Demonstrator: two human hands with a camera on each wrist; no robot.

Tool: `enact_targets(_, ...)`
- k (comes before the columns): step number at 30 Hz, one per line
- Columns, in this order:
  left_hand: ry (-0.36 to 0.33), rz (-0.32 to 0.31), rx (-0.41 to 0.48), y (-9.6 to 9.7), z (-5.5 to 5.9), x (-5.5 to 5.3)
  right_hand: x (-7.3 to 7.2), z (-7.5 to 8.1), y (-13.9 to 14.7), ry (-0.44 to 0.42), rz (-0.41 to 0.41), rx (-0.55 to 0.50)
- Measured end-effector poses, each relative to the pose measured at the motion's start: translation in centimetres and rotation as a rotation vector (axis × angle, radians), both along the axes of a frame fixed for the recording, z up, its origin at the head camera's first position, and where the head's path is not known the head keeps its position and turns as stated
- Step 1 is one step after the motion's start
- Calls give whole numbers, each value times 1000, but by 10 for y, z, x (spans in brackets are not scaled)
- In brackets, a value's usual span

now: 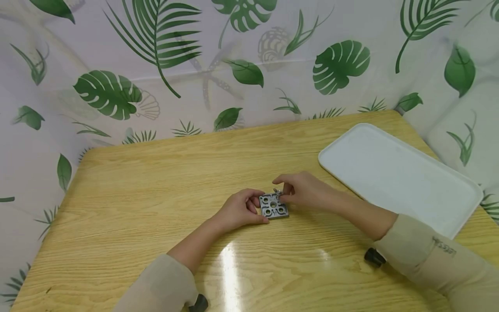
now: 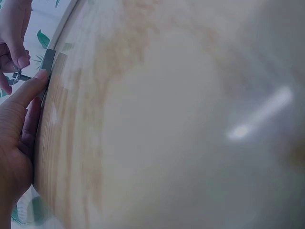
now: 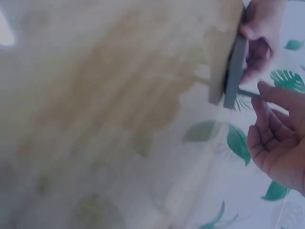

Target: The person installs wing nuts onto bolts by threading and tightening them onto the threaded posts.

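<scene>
A square metal plate (image 1: 273,204) with several round holes and dark curved markings lies on the table. My left hand (image 1: 241,209) grips it from the left, thumb at the near edge and fingers at the far corner. At the plate's far right corner stands a small metal wing screw (image 1: 277,192). My right hand (image 1: 306,189) pinches this screw between thumb and fingers. In the left wrist view the wings of the screw (image 2: 18,75) show beside the right fingertips, its shank pointing at the plate. The right wrist view shows the plate (image 3: 234,71) edge-on, with a thin shank at its face.
A white rectangular tray (image 1: 393,169) lies on the right of the wooden table (image 1: 156,195), partly behind the right forearm. A leaf-patterned cloth (image 1: 187,78) hangs along the back and sides. Dark wrist cameras stick out below both sleeves.
</scene>
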State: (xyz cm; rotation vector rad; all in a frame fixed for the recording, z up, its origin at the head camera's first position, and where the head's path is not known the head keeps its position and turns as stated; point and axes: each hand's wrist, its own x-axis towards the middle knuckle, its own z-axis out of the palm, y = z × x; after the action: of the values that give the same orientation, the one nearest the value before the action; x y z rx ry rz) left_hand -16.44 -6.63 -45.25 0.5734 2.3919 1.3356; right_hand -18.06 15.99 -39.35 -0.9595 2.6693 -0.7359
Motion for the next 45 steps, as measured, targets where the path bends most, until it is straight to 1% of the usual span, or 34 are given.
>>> enact_targets(3, -2, 1, 6, 0, 0, -1, -8, 8, 7, -55, 75, 26)
enact_targets(6, 1, 2, 3, 0, 0, -1, -20, 17, 12, -127, 183, 34)
enact_targets(9, 2, 2, -5, 0, 1, -1, -33, 25, 11, -195, 293, 33)
enact_targets(11, 3, 1, -7, 0, 1, 0, -40, 29, 9, -213, 343, 48)
enact_targets(14, 3, 0, -8, 0, 1, 1, -46, 32, 5, -234, 382, 91)
enact_targets(17, -2, 1, -3, 0, 1, 0, -49, 33, 2, -247, 397, 136)
enact_targets(20, -5, 6, 4, 1, 0, -1, -49, 33, 0, -249, 399, 150)
enact_targets(23, -9, 12, 11, 1, 0, -2, -49, 31, 0, -252, 378, 135)
enact_targets(28, -11, 11, 15, 0, -1, -2, -42, 25, 2, -264, 302, 85)
enact_targets(30, -12, 11, 17, 0, -2, -1, -39, 21, 1, -253, 267, 55)
enact_targets(34, -8, 11, 22, 0, -3, 0, -28, 17, 1, -224, 171, 6)
enact_targets(40, 0, 14, 23, 1, -3, 1, -16, 13, -3, -202, 16, -15)
enact_targets(45, 4, 9, 14, 1, -3, 0, -5, 8, -6, -178, -138, -55)
